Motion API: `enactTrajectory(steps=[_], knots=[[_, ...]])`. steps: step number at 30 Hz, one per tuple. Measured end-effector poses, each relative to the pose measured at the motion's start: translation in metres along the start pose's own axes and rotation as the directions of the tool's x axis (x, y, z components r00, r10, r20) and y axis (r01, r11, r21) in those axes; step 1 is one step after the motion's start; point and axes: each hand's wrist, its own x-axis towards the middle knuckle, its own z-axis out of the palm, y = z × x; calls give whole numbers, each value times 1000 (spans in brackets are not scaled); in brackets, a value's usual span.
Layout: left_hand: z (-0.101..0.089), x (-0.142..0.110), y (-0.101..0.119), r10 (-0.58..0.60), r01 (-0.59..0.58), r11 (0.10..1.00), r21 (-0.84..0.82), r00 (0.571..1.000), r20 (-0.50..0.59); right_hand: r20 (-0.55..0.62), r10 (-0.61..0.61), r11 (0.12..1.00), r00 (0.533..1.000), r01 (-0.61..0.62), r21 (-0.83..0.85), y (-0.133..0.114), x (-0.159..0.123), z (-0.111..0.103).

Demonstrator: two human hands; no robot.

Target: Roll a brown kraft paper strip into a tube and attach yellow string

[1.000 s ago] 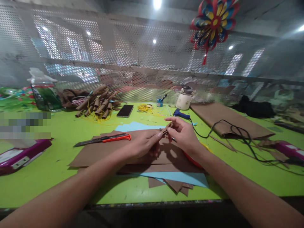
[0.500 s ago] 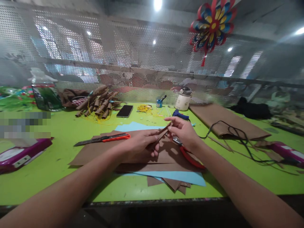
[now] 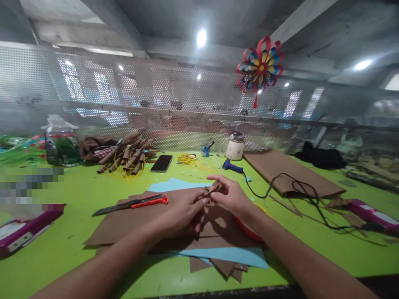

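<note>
My left hand [image 3: 183, 209] and my right hand [image 3: 232, 196] meet above the middle of the green table [image 3: 71, 189]. Both pinch a small folded piece of brown paper [image 3: 213, 189] between their fingertips. Beneath them lie sheets of brown paper [image 3: 131, 216] over a light blue sheet [image 3: 230, 255]. A red-handled tool [image 3: 246, 230] shows partly under my right wrist. An orange and black utility knife [image 3: 134, 203] rests on the brown sheets to the left of my left hand.
At the back stand a heap of brown paper rolls [image 3: 126, 153], a black phone [image 3: 161, 163], a blue glue gun [image 3: 232, 167] with a black cable [image 3: 296, 193], a white pot [image 3: 234, 146] and a jar [image 3: 61, 143]. A long brown sheet [image 3: 289, 172] lies right; magenta tools [image 3: 21, 230] left.
The camera has tilted upward, so the table sits lower in view. Both hands stay together on the small brown piece, its fold drawn tighter between the fingertips.
</note>
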Motion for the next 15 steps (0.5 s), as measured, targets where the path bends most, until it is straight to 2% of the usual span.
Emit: enactTrajectory(steps=[4,10,15], knots=[[-3,2,-3,-80,78,996,30,995,62,38,1,999,999,-3,34,-2,-2,3],[-4,0,-1,-128,168,967,-189,970,208,33,-41,993,999,37,112,-3,-2,2],[-3,-4,5,-115,150,968,-200,977,178,23,-17,984,1000,13,176,-1,-3,1]])
